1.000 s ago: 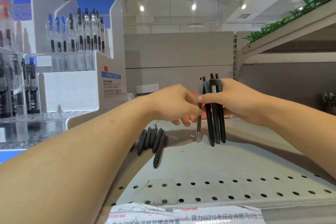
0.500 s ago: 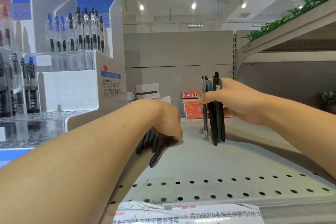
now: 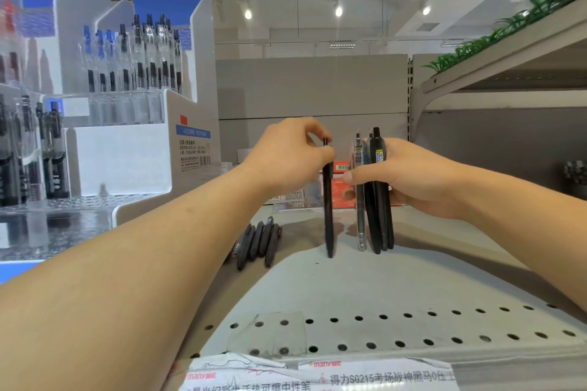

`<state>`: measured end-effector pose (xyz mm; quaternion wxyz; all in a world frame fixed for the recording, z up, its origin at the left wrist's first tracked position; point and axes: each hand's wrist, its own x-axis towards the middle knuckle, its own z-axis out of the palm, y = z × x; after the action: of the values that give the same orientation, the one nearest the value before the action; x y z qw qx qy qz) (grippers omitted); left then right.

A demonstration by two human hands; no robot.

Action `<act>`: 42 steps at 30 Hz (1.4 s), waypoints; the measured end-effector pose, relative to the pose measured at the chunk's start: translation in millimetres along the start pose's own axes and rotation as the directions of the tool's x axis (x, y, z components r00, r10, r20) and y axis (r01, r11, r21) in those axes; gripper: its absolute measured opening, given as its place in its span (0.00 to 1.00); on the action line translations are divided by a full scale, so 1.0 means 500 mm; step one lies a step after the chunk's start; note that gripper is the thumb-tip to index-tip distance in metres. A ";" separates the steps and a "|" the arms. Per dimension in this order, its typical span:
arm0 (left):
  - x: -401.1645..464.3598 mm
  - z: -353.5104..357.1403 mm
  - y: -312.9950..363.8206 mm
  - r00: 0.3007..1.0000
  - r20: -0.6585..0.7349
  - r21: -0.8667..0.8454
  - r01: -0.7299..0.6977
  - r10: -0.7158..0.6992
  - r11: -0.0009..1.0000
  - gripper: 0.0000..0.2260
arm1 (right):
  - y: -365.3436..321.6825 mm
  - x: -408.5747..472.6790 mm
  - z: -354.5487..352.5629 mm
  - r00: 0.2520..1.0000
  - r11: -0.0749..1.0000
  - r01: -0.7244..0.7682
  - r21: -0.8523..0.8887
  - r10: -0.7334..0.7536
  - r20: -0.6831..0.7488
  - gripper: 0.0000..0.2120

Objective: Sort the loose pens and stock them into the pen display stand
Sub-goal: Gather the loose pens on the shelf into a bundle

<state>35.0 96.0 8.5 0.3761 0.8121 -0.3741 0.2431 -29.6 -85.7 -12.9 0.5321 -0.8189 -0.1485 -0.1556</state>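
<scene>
White plastic makes up the pen display stand point(image 3: 133, 149) at the far left, a stepped rack with blue header cards on top. Clear-barrelled pens stand upright in its upper tier, some with blue caps and some with black; darker pens fill a lower tier at the frame's edge. Its perforated base sits on the grey shelf point(image 3: 413, 289), whose near edge is punched with rows of round holes.

Next along, a small heap of loose black pens point(image 3: 259, 241) lies flat on the shelf, side by side, just beyond the left forearm.

Right of the heap, the left hand point(image 3: 286, 159) is raised above the shelf with its fingers curled, pinching the top of a single black pen point(image 3: 328, 209). That pen hangs upright, its tip at or just above the shelf; I cannot tell whether it touches.

Just beside it, apart from the left hand, the right hand point(image 3: 413, 178) is wrapped around a bundle of pens point(image 3: 374, 200) held upright: one clear-barrelled pen on the left side and several black ones packed against it, one bearing a small yellow label. Their lower ends hang near the shelf surface.

Behind the two hands, small red and white boxes point(image 3: 340, 190) sit at the back of the shelf.
</scene>
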 end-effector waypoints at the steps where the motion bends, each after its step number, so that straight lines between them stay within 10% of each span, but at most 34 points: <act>1: -0.002 -0.002 0.003 0.999 -0.020 -0.043 -0.027 0.026 0.999 0.06 | 0.000 0.000 0.000 1.000 1.000 0.000 0.004 0.000 0.012 0.07; 17: -0.014 -0.022 0.012 0.982 0.181 -0.327 0.018 0.044 0.945 0.20 | -0.002 -0.001 0.013 1.000 0.999 0.003 -0.053 -0.002 0.013 0.11; 20: -0.003 -0.017 -0.019 0.974 0.222 0.104 0.026 -0.048 0.994 0.15 | -0.002 -0.004 0.014 1.000 0.999 -0.006 -0.048 0.006 0.000 0.07; 23: -0.002 -0.006 -0.059 0.875 0.392 0.609 -0.016 -0.283 0.793 0.13 | -0.003 -0.008 0.015 1.000 1.000 -0.017 -0.017 0.017 -0.001 0.08; 33: -0.007 0.024 -0.050 0.729 0.471 0.729 -0.005 -0.496 0.685 0.12 | -0.006 -0.008 0.014 0.999 0.999 -0.039 -0.013 0.039 -0.016 0.09; 42: 0.001 0.008 -0.019 0.902 0.396 0.101 0.145 -0.173 0.984 0.27 | -0.005 -0.006 0.012 0.998 0.997 -0.049 -0.053 0.047 -0.033 0.10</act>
<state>43.5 96.5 2.3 0.2813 0.8850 -0.3675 0.0516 -32.6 -79.5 -14.4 0.5158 -0.8336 -0.1162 -0.1597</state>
